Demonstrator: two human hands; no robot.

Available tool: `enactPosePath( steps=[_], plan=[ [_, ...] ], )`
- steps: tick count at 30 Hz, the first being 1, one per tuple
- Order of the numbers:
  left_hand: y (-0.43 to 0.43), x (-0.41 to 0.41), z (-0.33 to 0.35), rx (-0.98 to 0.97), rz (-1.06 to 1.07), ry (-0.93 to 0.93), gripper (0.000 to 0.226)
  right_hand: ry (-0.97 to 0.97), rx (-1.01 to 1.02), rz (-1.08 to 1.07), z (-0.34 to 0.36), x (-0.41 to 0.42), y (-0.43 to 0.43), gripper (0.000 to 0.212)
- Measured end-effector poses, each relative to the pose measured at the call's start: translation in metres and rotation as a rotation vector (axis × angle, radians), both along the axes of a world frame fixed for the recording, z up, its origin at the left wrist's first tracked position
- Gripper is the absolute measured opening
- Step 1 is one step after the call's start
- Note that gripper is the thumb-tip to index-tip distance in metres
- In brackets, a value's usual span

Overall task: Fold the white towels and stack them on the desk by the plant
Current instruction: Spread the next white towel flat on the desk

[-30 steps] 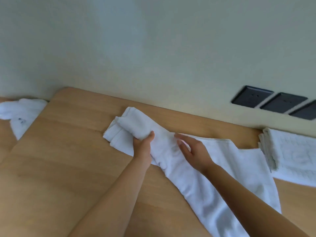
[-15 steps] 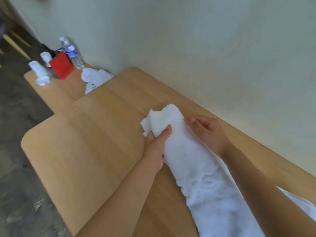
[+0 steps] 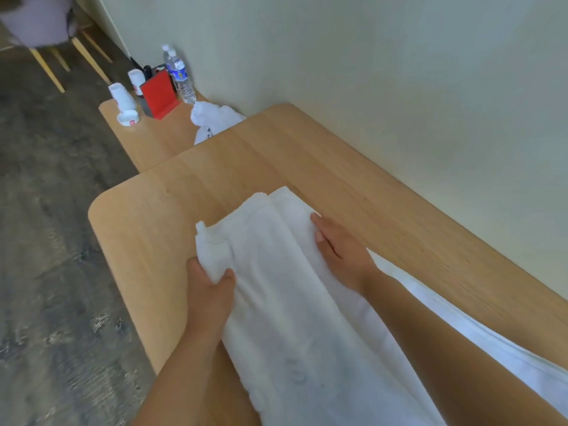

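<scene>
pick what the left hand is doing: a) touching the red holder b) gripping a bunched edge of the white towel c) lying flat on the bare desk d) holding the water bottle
b: the left hand has its thumb and fingers curled round a bunched edge of the white towel, and the right hand lies flat on the same towel.

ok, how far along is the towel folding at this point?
Done: the towel on the desk looks folded lengthwise into a long band. In hand: the left hand grips its bunched corner, the right hand presses flat on the far edge. Left: the cross folds and stacking; another crumpled white towel lies on the side table. No stack or plant in view.
</scene>
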State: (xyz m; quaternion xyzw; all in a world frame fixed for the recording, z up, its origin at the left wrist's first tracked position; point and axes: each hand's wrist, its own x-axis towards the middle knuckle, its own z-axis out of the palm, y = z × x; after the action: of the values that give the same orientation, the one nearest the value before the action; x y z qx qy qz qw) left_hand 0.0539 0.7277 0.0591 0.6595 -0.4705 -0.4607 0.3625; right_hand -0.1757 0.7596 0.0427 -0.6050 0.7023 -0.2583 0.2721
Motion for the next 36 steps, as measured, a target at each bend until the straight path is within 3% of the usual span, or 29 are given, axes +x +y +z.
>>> enactPosePath(
  steps=[2, 6, 14, 16, 18, 20, 22, 23, 25, 27, 29, 34, 36],
  plan=[
    [0.0, -0.002, 0.001, -0.015, -0.021, -0.06, 0.034, 0.244, 0.044, 0.061, -0.012, -0.004, -0.002, 0.058],
    [0.0, -0.001, 0.002, -0.05, -0.038, -0.105, 0.034, 0.406, 0.088, 0.016, -0.018, -0.016, -0.006, 0.078],
    [-0.009, 0.021, -0.001, -0.033, -0.065, -0.19, 0.036, 0.581, 0.122, -0.249, -0.015, -0.065, -0.009, 0.055],
    [-0.014, 0.02, 0.0, -0.036, -0.078, -0.229, 0.047, 0.62, 0.138, -0.294, -0.013, -0.076, -0.01, 0.053],
    [-0.023, 0.015, -0.002, -0.073, -0.075, -0.387, 0.065, 0.66, 0.14, -0.298, -0.009, -0.076, -0.016, 0.051],
    [-0.034, 0.003, 0.001, -0.189, -0.058, -0.575, 0.067, 0.605, 0.049, -0.239, -0.007, -0.06, -0.029, 0.053],
    [-0.042, -0.016, 0.003, -0.371, -0.108, -0.593, 0.05, 0.416, -0.066, -0.102, -0.008, -0.03, -0.041, 0.06],
    [-0.042, -0.028, 0.002, -0.444, -0.198, -0.567, 0.042, 0.325, -0.084, -0.024, -0.009, -0.013, -0.046, 0.059],
    [-0.032, -0.051, -0.005, -0.456, -0.469, -0.551, 0.048, 0.271, -0.09, 0.111, -0.012, 0.013, -0.053, 0.054],
    [-0.021, -0.061, -0.023, -0.431, -0.647, -0.715, 0.056, 0.368, -0.093, 0.164, -0.015, 0.019, -0.057, 0.058],
    [-0.019, -0.059, -0.036, -0.432, -0.685, -0.856, 0.052, 0.473, -0.054, 0.139, -0.016, 0.008, -0.063, 0.065],
    [-0.035, -0.047, -0.039, -0.387, -0.654, -0.953, 0.057, 0.554, 0.055, 0.004, -0.015, -0.025, -0.077, 0.074],
    [-0.05, -0.039, -0.035, -0.313, -0.65, -0.978, 0.066, 0.582, 0.085, -0.014, -0.013, -0.029, -0.082, 0.068]
  ],
)
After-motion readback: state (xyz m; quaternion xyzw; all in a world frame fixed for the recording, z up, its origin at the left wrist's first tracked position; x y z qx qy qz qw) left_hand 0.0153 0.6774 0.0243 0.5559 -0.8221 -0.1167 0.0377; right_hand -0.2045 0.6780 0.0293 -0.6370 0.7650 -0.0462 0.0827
